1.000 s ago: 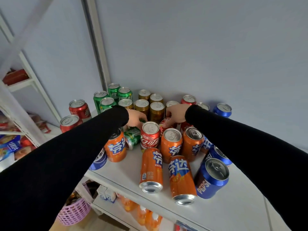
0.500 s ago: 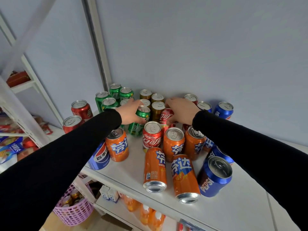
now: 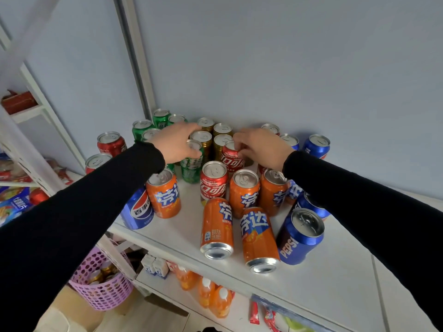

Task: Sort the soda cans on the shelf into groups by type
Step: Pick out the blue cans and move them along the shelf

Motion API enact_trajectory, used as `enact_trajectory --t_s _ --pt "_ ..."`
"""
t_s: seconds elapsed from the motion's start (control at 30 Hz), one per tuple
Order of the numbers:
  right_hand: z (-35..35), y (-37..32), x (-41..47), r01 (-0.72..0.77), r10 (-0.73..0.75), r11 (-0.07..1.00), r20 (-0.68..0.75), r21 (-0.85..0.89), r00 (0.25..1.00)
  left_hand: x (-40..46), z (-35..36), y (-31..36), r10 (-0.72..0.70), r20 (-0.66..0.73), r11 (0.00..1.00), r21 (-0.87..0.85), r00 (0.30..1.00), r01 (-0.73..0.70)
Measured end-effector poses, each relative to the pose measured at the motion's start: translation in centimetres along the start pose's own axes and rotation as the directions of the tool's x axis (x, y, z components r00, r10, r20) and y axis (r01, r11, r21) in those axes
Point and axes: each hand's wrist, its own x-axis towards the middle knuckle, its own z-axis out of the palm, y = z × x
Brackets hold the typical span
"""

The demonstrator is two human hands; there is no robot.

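Landmark: upright red cola can (image 3: 213, 179) at the centre of the white shelf (image 3: 335, 279).

Left hand (image 3: 176, 144): fingers curled over the top rim of a green can (image 3: 191, 167), which stands upright just behind-left of the landmark. The can sits below the palm; its lid is mostly covered by the fingers.

Right hand (image 3: 261, 146): fingertips pinch the rim of a second red cola can (image 3: 231, 156), directly behind the landmark. This can leans slightly and lies toward the thumb side of the grip.

Behind both held cans: a cluster of gold cans (image 3: 221, 137), tight against them and between the two hands. Further left of these, green cans (image 3: 143, 129) stand near the wall.

Far left of the landmark: two red cans (image 3: 111, 143). Just left: an upright orange can (image 3: 164, 192) and a blue Pepsi can (image 3: 137, 209), touching each other.

Right of the landmark: two upright orange cans (image 3: 244, 191). In front: two orange cans lying on their sides (image 3: 259, 238), with a blue Pepsi can tilted (image 3: 299, 236) beside them. More blue cans (image 3: 316, 146) stand at back right, partly hidden by the right sleeve.
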Motion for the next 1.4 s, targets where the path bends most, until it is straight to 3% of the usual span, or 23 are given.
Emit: enact_trajectory --t_s 0.17,0.3,0.47,0.6,0.77,1.0,1.23,1.4 --pt "-0.4 0.5 -1.1 -0.001 0.006 0.99 -0.035 0.142 0.999 -5.4 0.3 3.0 0.029 -0.265 0.987 -0.143 0.964 -0.069" --pt "-2.1 1.8 -3.5 -0.073 0.106 0.954 -0.101 0.292 0.989 -9.6 2.4 5.4 -0.007 -0.297 0.971 -0.229 0.955 -0.064" --pt "-4.6 5.2 -7.6 -0.24 0.273 0.9 -0.041 0.365 0.961 -12.0 5.9 6.0 -0.124 -0.111 0.965 -0.246 0.986 0.094" --pt "-4.6 6.6 -10.3 -0.362 0.352 0.863 0.097 0.351 0.931 -12.2 7.8 6.2 -0.215 0.011 0.949 -0.234 0.977 0.211" --pt "-3.3 7.8 -12.6 -0.403 0.379 0.908 0.184 0.114 0.907 -12.1 8.5 6.2 -0.281 0.162 0.923 -0.222 0.946 0.313" --pt "-0.8 9.8 -13.9 -0.555 0.558 0.829 0.193 -0.072 0.807 -11.5 8.2 6.4 -0.285 0.383 0.753 -0.478 0.879 0.452" --pt "-0.1 10.2 -13.9 -0.662 0.587 0.737 0.354 0.14 0.728 -11.3 8.5 7.0 -0.291 0.474 0.696 -0.491 0.831 0.524" --pt "0.5 11.1 -14.9 -0.72 0.594 0.587 0.407 0.371 0.694 -11.7 8.4 6.8 -0.322 0.442 0.602 -0.587 0.837 0.541"
